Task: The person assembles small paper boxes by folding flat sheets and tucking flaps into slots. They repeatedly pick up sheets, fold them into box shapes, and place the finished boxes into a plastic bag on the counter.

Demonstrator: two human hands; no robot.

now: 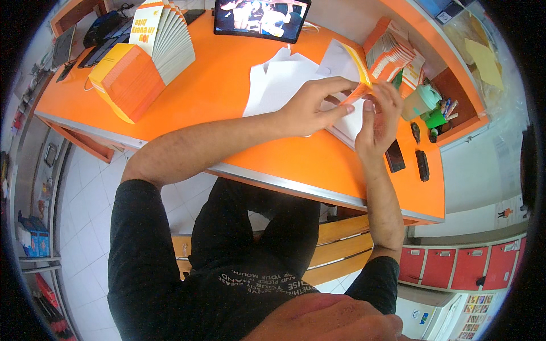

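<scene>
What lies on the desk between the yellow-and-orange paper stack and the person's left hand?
In the head view, orange tabletop lies beside the stack, then white paper sheets nearer the left hand.

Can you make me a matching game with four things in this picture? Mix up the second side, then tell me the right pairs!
1. Folded paper
2. Screen
3. Lockers
4. Pen cup

A. Red
B. Lit up
C. Bright green
D. At the left hand and right hand

Pairs: 1-D, 2-B, 3-A, 4-C
</scene>
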